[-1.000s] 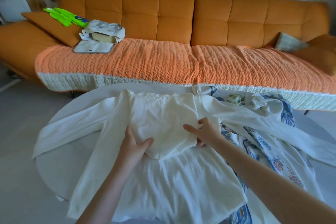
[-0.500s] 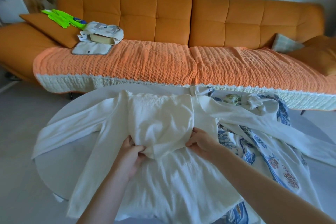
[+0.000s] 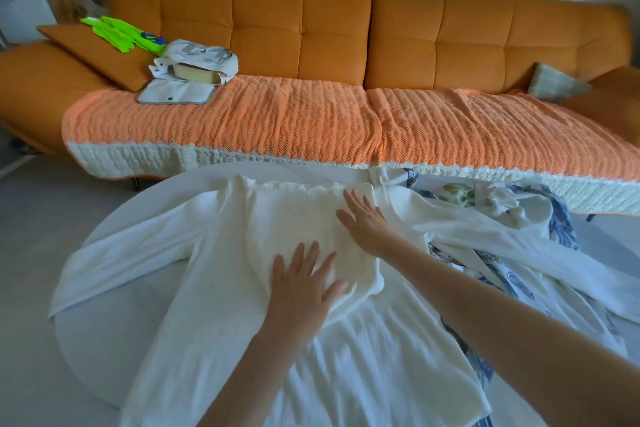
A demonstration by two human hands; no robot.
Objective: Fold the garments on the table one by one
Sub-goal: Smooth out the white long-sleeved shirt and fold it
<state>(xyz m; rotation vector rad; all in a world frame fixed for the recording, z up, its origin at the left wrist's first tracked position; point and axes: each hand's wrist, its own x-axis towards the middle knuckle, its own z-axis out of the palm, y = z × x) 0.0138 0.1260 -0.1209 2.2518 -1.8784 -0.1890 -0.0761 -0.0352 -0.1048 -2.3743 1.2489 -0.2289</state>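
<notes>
My left grip [image 3: 304,282] lies flat, fingers spread, on the lower edge of a cream knitted layer [image 3: 294,218] that sits on the white long-sleeved top [image 3: 363,374]. My right grip [image 3: 367,218] lies flat too, fingers straight, further up near the neckline on the layer's right side. The top is spread across the round white desk [image 3: 114,340]. Its left sleeve stretches toward the desk's left edge, and its right sleeve runs over a blue-printed garment [image 3: 502,274] heaped on the right. Beyond the desk stands an orange sofa [image 3: 311,28] with a quilted orange cover [image 3: 277,121]. At its left end are a cushion [image 3: 90,48], something bright green [image 3: 117,33] and a pale bag [image 3: 201,59].
</notes>
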